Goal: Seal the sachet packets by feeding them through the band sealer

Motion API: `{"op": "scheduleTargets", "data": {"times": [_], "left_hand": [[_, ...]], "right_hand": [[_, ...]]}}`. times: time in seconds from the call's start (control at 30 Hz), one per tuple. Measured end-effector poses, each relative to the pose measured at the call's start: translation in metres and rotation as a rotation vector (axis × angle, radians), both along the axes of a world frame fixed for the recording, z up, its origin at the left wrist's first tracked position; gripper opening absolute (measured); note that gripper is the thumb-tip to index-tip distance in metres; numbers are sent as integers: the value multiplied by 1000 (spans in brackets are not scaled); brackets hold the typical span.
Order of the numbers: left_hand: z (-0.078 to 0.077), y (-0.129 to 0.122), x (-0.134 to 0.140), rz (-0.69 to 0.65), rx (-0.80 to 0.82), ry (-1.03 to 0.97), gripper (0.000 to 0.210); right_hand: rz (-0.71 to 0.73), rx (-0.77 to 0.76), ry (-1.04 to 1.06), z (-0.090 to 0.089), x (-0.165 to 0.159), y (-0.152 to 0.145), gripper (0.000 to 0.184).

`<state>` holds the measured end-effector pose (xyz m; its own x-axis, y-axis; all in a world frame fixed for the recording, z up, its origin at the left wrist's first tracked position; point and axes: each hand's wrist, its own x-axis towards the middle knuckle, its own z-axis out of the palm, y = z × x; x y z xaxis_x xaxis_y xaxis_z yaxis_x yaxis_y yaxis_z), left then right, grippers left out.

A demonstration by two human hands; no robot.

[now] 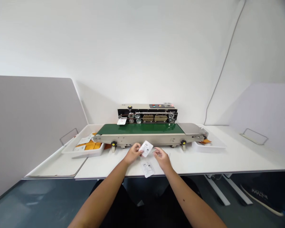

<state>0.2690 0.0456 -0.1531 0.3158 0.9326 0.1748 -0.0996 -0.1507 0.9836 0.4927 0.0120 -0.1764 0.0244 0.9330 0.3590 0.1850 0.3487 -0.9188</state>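
Observation:
My left hand pinches a small white printed sachet by its left edge, tilted above the table's front part. Just right of it, my right hand has its thumb and fingers drawn together; whatever lies between them is too small to make out. Below both hands, a second white printed sachet lies at the table's front edge. Behind them stands a band sealing machine with a green conveyor belt. Another white sachet sits at the left end of the sealing head.
At the left, a white tray holds orange and white packets. A second white tray stands under the conveyor's right end, with an orange packet. Grey partitions flank the white table. A person's shoe shows at lower right.

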Motion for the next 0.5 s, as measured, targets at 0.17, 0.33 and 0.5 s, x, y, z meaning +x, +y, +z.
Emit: {"op": "scheduleTargets", "data": {"times": [0.17, 0.33, 0.5], "left_hand": [[3, -7, 3, -159, -1, -6, 54], [1, -9, 2, -179, 66, 15, 47], [-2, -4, -2, -94, 114, 68, 38]], "right_hand": [[102, 32, -136, 9, -10, 3, 23], [158, 74, -189, 39, -6, 18, 20], [-87, 97, 62, 110, 61, 73, 27]]}}
